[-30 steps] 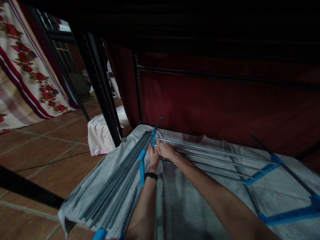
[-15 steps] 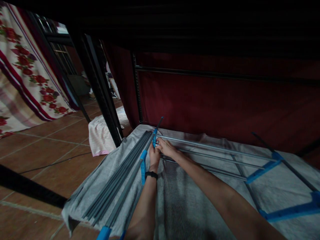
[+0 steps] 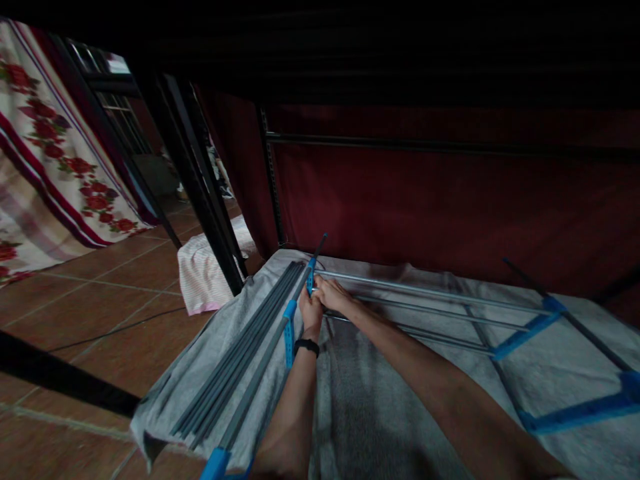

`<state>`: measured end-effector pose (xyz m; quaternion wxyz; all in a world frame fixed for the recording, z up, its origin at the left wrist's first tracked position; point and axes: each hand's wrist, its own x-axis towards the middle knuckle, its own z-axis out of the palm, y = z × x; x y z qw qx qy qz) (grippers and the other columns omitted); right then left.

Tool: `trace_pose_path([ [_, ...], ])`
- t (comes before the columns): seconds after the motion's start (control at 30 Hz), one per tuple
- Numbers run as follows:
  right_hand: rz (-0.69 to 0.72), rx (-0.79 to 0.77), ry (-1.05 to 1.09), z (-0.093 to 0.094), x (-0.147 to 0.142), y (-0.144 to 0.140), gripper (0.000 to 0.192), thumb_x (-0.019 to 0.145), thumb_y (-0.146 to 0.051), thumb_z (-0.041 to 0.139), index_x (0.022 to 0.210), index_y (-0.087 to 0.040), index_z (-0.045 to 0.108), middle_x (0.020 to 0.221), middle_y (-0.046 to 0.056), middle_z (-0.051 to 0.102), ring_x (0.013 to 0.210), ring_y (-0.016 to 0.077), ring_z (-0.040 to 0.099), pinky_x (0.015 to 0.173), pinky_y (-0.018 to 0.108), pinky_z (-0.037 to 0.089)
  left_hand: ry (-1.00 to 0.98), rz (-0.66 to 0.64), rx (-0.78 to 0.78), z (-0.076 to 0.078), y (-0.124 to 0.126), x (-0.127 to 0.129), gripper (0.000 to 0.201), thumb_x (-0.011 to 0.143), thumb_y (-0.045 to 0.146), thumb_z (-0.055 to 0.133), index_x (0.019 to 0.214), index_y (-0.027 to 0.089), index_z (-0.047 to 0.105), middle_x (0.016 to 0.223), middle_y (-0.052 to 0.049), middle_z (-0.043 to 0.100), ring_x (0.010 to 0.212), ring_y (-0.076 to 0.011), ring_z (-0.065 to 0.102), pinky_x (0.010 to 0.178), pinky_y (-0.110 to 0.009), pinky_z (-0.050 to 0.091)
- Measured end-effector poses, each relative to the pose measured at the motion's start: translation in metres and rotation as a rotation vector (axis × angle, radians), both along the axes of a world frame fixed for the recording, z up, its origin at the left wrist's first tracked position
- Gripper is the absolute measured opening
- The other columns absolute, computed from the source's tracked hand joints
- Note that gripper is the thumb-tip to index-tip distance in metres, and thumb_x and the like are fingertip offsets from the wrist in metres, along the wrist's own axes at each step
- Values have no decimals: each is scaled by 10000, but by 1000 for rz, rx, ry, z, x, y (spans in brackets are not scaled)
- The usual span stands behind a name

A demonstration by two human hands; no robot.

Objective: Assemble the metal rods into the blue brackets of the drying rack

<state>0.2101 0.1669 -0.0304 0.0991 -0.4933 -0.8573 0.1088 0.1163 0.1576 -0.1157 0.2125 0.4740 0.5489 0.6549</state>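
Our left hand [image 3: 311, 312] grips the blue joint [image 3: 310, 277] at the far left corner of the rack [image 3: 430, 313], which lies on a grey blanket [image 3: 360, 400] on the floor. Our right hand [image 3: 334, 295] closes on the rod [image 3: 425, 291] just beside it.

The rack frame [image 3: 425, 313] lies on a blanket [image 3: 360, 407] spread over the floor [image 3: 100, 300]; a bundle of rods [image 3: 240, 347] lies along its left side; both hands, left hand [image 3: 311, 312] beside right hand [image 3: 334, 297], meet at the frame's near-left joint [image 3: 310, 277]; a curtain [image 3: 450, 200] hangs behind; a folded cloth [image 3: 205, 273] lies left of the blanket.
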Motion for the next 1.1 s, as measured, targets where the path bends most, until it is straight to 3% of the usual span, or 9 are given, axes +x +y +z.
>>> trace_pose_path([
  [0.3, 4, 104, -24, 3, 0, -20, 351, 988, -266, 388, 1292, -152, 522, 1108, 125, 699, 1017, 232, 640, 904, 350, 451, 16, -14, -38, 2, 1, -4, 429, 777, 104, 475, 1180, 167, 609, 1109, -101, 703, 1081, -225, 639, 1033, -378, 477],
  [0.4, 10, 236, 10, 1, 8, -33, 338, 993, -219, 389, 1290, -159, 540, 1173, 118, 664, 1070, 213, 596, 952, 345, 425, 56, 10, -47, 3, -3, -4, 475, 767, 106, 500, 1232, 153, 587, 1206, -134, 668, 1200, -256, 592, 1107, -413, 411],
  [0.5, 25, 393, 39, 2, 24, -45, 322, 997, -180, 371, 1240, -178, 583, 1173, 106, 644, 1076, 211, 562, 955, 346, 416, 90, 117, -36, 8, -10, 1, 566, 732, 91, 525, 1297, 122, 544, 1370, -175, 568, 1366, -287, 459, 1185, -427, 303],
  [0.63, -59, 540, 59, 16, 42, -44, 364, 1008, -183, 342, 1309, -162, 545, 1285, 130, 591, 1152, 231, 515, 994, 366, 390, 50, 180, 14, 28, -14, 10, 601, 765, 114, 520, 1365, 132, 485, 1425, -160, 523, 1390, -268, 433, 1198, -403, 283],
  [0.8, -116, 390, -95, 34, 41, -26, 365, 1000, -151, 322, 1285, -168, 549, 1176, 121, 645, 1074, 220, 575, 980, 366, 410, 116, 107, 37, 52, -2, 11, 428, 868, 224, 510, 1288, 155, 558, 1355, -156, 592, 1380, -286, 446, 1191, -451, 295],
  [0.9, -84, 296, -157, 41, 37, -21, 383, 982, -117, 331, 1277, -218, 554, 1173, 95, 643, 1051, 197, 605, 911, 318, 449, 120, 118, -16, 53, 7, 8, 360, 903, 244, 474, 1223, 138, 601, 1324, -176, 614, 1333, -300, 497, 1175, -460, 320],
  [1.1, -76, 263, -154, 47, 37, -25, 426, 984, -139, 319, 1325, -278, 534, 1187, 78, 633, 1078, 192, 620, 882, 292, 466, 136, 130, -63, 47, 14, 6, 370, 910, 222, 451, 1240, 118, 580, 1371, -185, 580, 1322, -283, 505, 1171, -426, 323],
])
